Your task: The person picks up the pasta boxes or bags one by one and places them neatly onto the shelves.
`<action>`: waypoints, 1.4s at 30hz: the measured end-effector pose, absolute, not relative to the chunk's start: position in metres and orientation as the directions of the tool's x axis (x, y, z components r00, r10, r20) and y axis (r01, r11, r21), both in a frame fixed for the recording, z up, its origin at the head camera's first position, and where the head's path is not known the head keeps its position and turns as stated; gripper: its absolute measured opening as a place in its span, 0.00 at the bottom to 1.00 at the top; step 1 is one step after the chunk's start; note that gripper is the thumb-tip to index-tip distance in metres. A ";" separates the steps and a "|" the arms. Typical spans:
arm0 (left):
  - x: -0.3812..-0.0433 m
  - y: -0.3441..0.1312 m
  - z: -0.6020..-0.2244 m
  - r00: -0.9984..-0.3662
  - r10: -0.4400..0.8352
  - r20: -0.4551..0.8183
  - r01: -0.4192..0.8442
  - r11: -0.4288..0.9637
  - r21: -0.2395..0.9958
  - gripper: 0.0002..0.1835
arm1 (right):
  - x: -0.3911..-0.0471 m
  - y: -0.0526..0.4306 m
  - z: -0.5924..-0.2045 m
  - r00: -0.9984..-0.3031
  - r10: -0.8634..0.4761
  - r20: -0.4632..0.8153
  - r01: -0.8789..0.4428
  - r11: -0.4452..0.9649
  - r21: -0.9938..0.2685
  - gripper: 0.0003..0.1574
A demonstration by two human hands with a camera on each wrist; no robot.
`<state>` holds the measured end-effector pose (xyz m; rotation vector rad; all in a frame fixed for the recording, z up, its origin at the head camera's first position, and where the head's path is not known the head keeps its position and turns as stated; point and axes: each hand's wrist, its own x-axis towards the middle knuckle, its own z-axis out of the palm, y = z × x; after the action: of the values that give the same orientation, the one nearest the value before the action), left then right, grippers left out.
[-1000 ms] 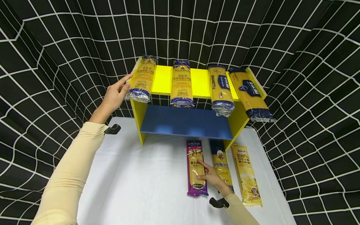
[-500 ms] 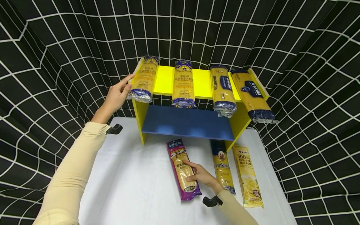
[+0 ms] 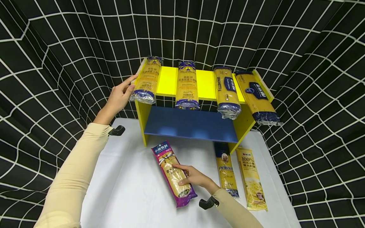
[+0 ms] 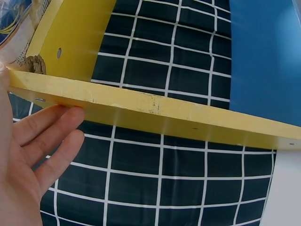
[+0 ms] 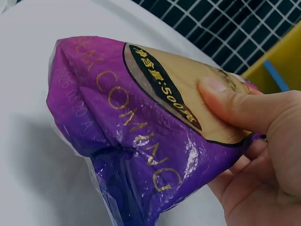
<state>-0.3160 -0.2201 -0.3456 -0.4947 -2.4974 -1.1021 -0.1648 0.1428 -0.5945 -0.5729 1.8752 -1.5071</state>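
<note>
My right hand (image 3: pixel 194 177) grips a purple-and-pink bag of spaghetti (image 3: pixel 171 172), thumb across its front and the fingers partly hidden behind. In the right wrist view the crinkled purple end of the spaghetti bag (image 5: pixel 127 136) points toward the camera, above the white surface. My left hand (image 3: pixel 118 96) touches the upper left side of a yellow shelf unit (image 3: pixel 139 117) with a blue lower board. In the left wrist view, fairly straight fingers (image 4: pixel 61 136) lie against the outer face of the yellow side panel (image 4: pixel 150 103). A spaghetti bag (image 3: pixel 148 79) lies right beside that hand.
Three other spaghetti bags lie on the yellow top: one in the middle (image 3: pixel 186 85), two at the right (image 3: pixel 227 90) (image 3: pixel 256 95), ends overhanging. An Ankara pasta bag (image 3: pixel 226 171) and a yellow pasta bag (image 3: pixel 252 177) lie on the white table (image 3: pixel 122 190). Gridded black curtain (image 3: pixel 182 28) surrounds everything.
My right hand has moved left with the purple spaghetti bag, away from the Ankara bag, and the bag's top has tilted left. My left hand stays at the shelf's side.
</note>
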 end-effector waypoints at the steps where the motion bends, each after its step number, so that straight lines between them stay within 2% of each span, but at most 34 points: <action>1: -0.316 -0.220 -0.345 -0.872 0.168 0.460 0.453 0.633 0.628 0.25 | -0.165 0.141 -0.593 -0.687 -0.693 -0.219 0.058 0.248 -0.967 0.51; 12: -0.315 -0.220 -0.345 -0.871 0.170 0.461 0.455 0.631 0.628 0.26 | -0.173 0.130 -0.574 -0.661 -0.731 -0.170 -0.075 0.289 -0.954 0.49; 19: -0.315 -0.219 -0.345 -0.871 0.171 0.460 0.454 0.636 0.624 0.26 | -0.178 0.128 -0.555 -0.658 -0.735 -0.164 -0.051 0.261 -0.964 0.49; 30: -0.315 -0.220 -0.346 -0.867 0.170 0.469 0.461 0.635 0.620 0.26 | -0.191 0.120 -0.533 -0.774 -0.626 -0.093 -0.019 0.169 -0.985 0.50; 36: -0.315 -0.220 -0.345 -0.864 0.169 0.475 0.465 0.632 0.620 0.25 | -0.198 0.111 -0.533 -0.828 -0.550 -0.108 0.062 0.103 -0.993 0.50; 42: -0.315 -0.219 -0.345 -0.867 0.165 0.470 0.458 0.635 0.622 0.25 | -0.205 0.103 -0.536 -0.876 -0.473 -0.098 0.075 0.068 -0.995 0.51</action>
<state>-0.3151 -0.2192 -0.3453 -0.4956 -2.4878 -1.0943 -0.2048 0.1032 -0.5358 -0.3956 1.9553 -1.8622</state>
